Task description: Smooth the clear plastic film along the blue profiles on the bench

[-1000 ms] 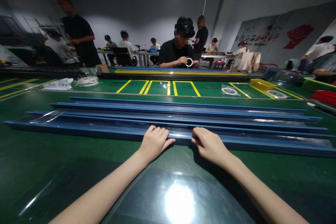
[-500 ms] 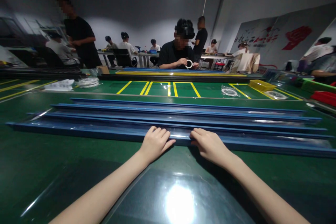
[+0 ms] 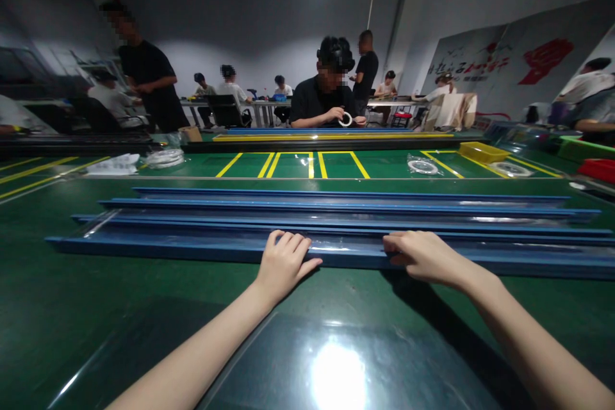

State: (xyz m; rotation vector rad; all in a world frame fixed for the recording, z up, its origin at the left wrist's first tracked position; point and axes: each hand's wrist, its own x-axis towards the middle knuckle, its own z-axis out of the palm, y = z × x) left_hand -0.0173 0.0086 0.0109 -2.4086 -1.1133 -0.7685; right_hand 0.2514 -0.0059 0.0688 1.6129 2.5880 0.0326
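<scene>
Nearest to me lies a long blue channel strip (image 3: 192, 248), its raised rims running sideways across the green table. A shiny clear film lining (image 3: 343, 244) shows inside it. My left hand (image 3: 286, 264) is hooked over the strip's front rim, fingers curled into the channel and thumb pointing right, outside the rim. Further right, my right hand (image 3: 430, 257) grips the same rim with bent fingers; the fingertips are partly hidden. Just behind, more blue channel strips (image 3: 269, 206) lie roughly parallel.
A clear plastic sheet (image 3: 288, 359) lies before me, reflecting a lamp. Beyond the strips are yellow tape lines (image 3: 323, 165), bagged white rings (image 3: 423, 165), a coiled white bundle (image 3: 164, 158) and a yellow tray (image 3: 483, 153). Opposite sits a co-worker (image 3: 312, 99) holding a white ring.
My right hand has slid right along the front rim, away from my left hand, which keeps its place. The nearest strip's left end now appears further right. The view has shifted slightly.
</scene>
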